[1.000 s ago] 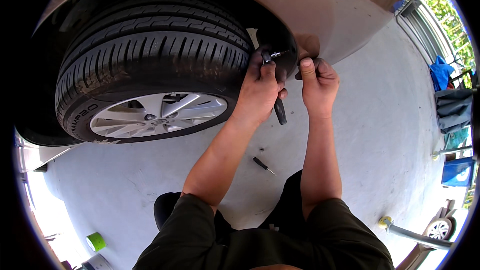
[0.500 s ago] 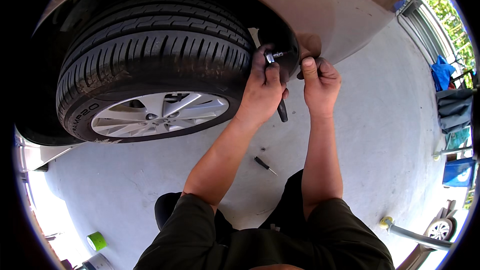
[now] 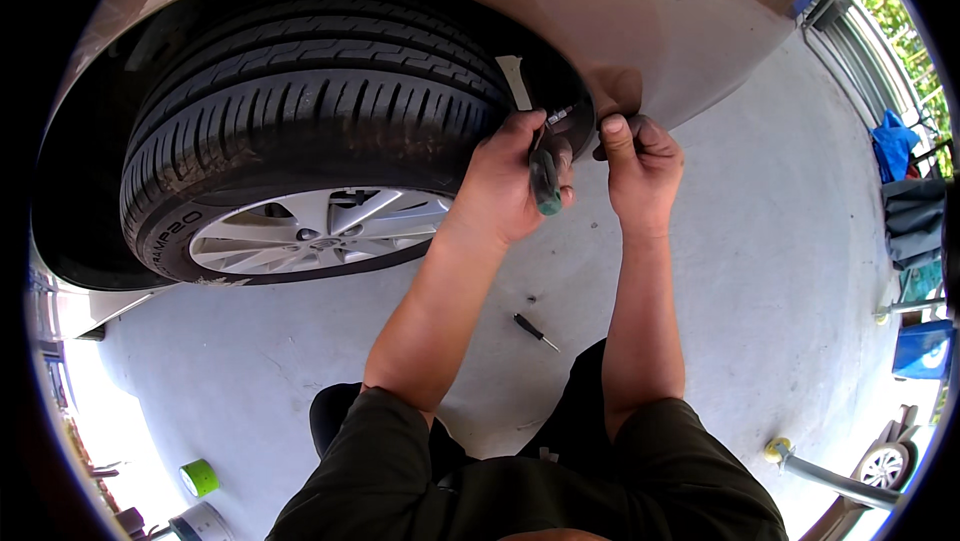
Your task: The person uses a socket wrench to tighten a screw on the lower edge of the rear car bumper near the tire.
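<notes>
My left hand (image 3: 503,183) is closed around a ratchet wrench (image 3: 546,187) just right of the tyre (image 3: 330,116). The wrench's dark green handle end points toward me, and its shiny metal tip reaches to the black lining inside the wheel arch. Fingers partly cover the tool's head. My right hand (image 3: 640,169) pinches the lower rim of the brown bumper (image 3: 690,31), where the arch ends; its fingertips are partly hidden. The tyre sits on a silver spoked wheel (image 3: 320,239), turned outward in the arch.
On the grey floor (image 3: 400,331) between my knees lies a black-handled screwdriver (image 3: 536,332). A small dark piece (image 3: 531,299) lies beyond it. A green-sided roll (image 3: 200,478) stands at lower left. A metal pole (image 3: 835,476) and a blue bin (image 3: 922,349) are at right.
The ratchet wrench has swung round in my left hand, its handle end now nearer me and farther left. My left hand has shifted slightly left; my right hand stays put.
</notes>
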{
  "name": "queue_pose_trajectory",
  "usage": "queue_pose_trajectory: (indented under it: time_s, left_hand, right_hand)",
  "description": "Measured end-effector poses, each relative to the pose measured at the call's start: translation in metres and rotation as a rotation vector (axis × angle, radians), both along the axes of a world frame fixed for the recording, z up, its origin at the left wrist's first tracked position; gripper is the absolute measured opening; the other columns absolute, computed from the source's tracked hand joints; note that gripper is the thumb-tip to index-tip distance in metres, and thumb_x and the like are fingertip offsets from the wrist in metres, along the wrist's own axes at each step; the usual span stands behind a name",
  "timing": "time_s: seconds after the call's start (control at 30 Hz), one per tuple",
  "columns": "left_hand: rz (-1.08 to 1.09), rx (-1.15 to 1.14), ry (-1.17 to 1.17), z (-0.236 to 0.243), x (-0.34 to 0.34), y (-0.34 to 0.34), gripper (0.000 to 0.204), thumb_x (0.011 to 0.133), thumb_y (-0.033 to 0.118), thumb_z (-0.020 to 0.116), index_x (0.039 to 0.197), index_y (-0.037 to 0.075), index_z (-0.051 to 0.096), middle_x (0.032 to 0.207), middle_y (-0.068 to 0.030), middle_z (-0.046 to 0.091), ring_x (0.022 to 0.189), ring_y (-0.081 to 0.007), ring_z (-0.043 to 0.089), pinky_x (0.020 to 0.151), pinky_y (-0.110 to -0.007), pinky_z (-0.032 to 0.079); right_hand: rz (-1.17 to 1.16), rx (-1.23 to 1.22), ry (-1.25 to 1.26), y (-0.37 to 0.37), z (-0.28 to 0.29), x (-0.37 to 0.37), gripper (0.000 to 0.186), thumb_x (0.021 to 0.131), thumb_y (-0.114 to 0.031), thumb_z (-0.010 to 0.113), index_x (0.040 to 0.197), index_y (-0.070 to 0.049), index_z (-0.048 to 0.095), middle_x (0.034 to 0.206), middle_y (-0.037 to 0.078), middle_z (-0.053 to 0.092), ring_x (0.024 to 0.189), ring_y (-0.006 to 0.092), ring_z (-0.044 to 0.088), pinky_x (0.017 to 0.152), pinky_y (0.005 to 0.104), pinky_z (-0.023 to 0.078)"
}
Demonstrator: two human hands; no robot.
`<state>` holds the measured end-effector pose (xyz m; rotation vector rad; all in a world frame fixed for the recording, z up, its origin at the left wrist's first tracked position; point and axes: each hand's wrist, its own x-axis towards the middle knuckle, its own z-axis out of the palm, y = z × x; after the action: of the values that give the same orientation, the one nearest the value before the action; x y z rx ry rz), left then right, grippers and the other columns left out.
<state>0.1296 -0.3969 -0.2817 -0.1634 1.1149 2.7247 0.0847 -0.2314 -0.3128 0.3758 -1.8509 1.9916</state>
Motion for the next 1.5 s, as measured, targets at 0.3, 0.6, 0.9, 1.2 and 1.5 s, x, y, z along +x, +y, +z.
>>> queue_pose_trajectory:
  time_s: [0.3,0.6,0.9,1.2,1.5]
  left_hand:
    - [-0.231,0.345,0.037,-0.007,-0.009,0.002,0.016,0.105,0.024,0.048,0.106,0.009,0.052,0.064,-0.0010,0.052,0.055,-0.0136,0.045,0.054,-0.031,0.044]
    - [0.133,-0.566,0.364,-0.017,-0.002,0.015,0.027,0.106,0.018,0.046,0.129,0.004,0.044,0.080,-0.0032,0.051,0.068,-0.0116,0.048,0.062,-0.034,0.052]
    - [0.447,-1.024,0.622,-0.039,-0.014,0.023,0.039,0.099,0.006,0.053,0.134,-0.001,0.038,0.104,-0.0238,0.062,0.087,-0.0390,0.066,0.083,-0.047,0.052]
    - [-0.208,0.272,-0.021,0.004,-0.008,-0.004,0.019,0.104,0.026,0.051,0.109,0.008,0.052,0.072,-0.0035,0.057,0.060,-0.0144,0.048,0.055,-0.032,0.046]
    - [0.193,-0.662,0.302,-0.014,-0.007,0.019,0.027,0.103,0.014,0.052,0.124,0.001,0.042,0.078,-0.0105,0.059,0.058,-0.0185,0.059,0.054,-0.036,0.051]
  right_hand:
    - [0.041,0.022,-0.001,0.003,0.001,0.001,0.034,0.097,-0.026,0.077,0.078,-0.001,0.065,0.073,0.000,0.063,0.066,0.0081,0.056,0.063,0.0248,0.047]
    - [-0.008,0.017,0.000,0.000,0.002,0.001,0.040,0.093,-0.027,0.082,0.070,-0.003,0.059,0.066,-0.003,0.059,0.064,0.0055,0.049,0.058,0.0237,0.041]
    - [0.018,0.039,-0.012,0.002,0.002,0.002,0.036,0.096,-0.029,0.078,0.076,-0.002,0.064,0.072,-0.001,0.062,0.066,0.0075,0.053,0.062,0.0251,0.044]
    - [0.037,-0.023,0.006,0.001,0.002,0.001,0.038,0.094,-0.023,0.081,0.070,-0.004,0.060,0.066,-0.002,0.061,0.064,0.0056,0.052,0.058,0.0243,0.042]
    - [0.012,0.004,0.005,0.001,-0.002,-0.003,0.039,0.093,-0.025,0.082,0.070,-0.004,0.059,0.066,-0.004,0.058,0.065,0.0053,0.047,0.058,0.0238,0.040]
